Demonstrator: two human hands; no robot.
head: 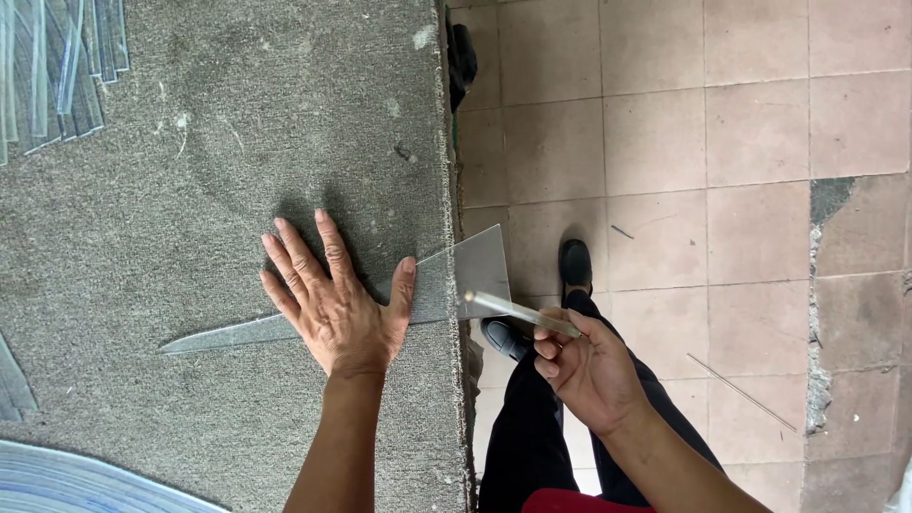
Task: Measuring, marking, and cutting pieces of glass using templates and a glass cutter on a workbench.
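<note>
Glass piece: a long, thin triangular glass pane (446, 285) lies flat on the grey carpeted worktable (190, 190).
Long axis: it runs roughly left to right across the view, rising slightly toward the right.
Pointing: the sharp tip points left, ending out on the carpet; the broad end points right and sticks out past the table edge, over the tiled floor (741, 123).
Left hand: the left hand (332, 299) lies open and flat, palm down, fingers spread, pressed on the middle of the pane; the thumb reaches right along the glass. It grips nothing.
Right hand: the right hand (584, 366) is closed around a slim rod-like tool (518, 311), pinched between thumb and fingers.
Tool: its long axis slants up and to the left, and its tip meets the overhanging broad end of the pane; it may be a glass cutter, though the head is too small to tell.
Below: black trousers and black shoes (575, 261) stand on the tiles under the overhang.
Table corners: a stack of clear glass strips (57, 66) lies at the top left, and curved glass edges (66, 480) show at the bottom left.
</note>
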